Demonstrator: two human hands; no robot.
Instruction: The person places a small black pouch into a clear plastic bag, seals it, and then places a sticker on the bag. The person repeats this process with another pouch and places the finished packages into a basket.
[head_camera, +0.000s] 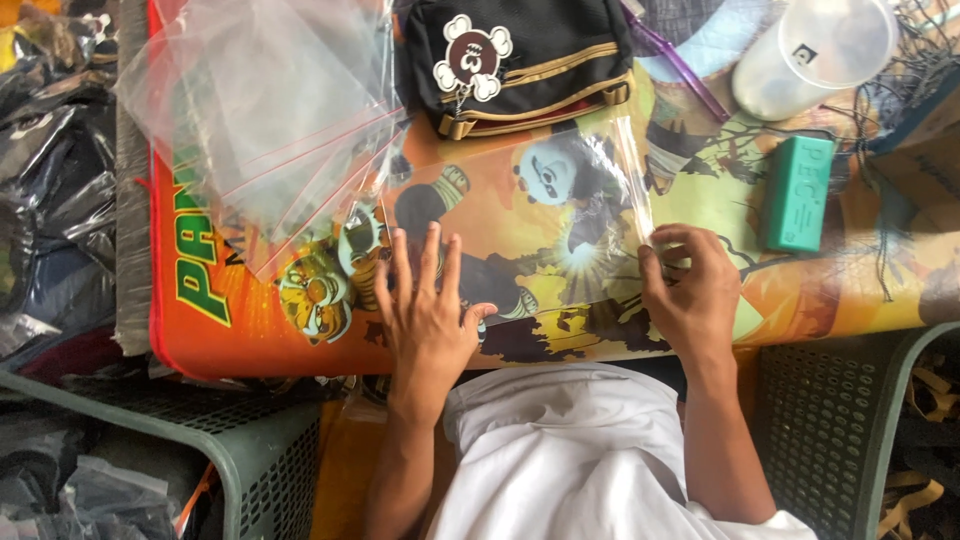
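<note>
A clear plastic bag (520, 225) lies flat on the cartoon-printed surface (830, 290). The left hand (428, 310) presses on it, grip spread; the right hand (690, 285) pinches its right edge. A stack of bags (270, 110) lies left, a black pouch (515, 60) above, a green block (798, 192) right.

Black pouch (515, 60), teal block (798, 193), perhaps plastic tub (810, 55).

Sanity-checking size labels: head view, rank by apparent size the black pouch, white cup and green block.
1. black pouch, clearly largest.
2. white cup.
3. green block, though it looks close to the cup, so that order is unsure.
</note>
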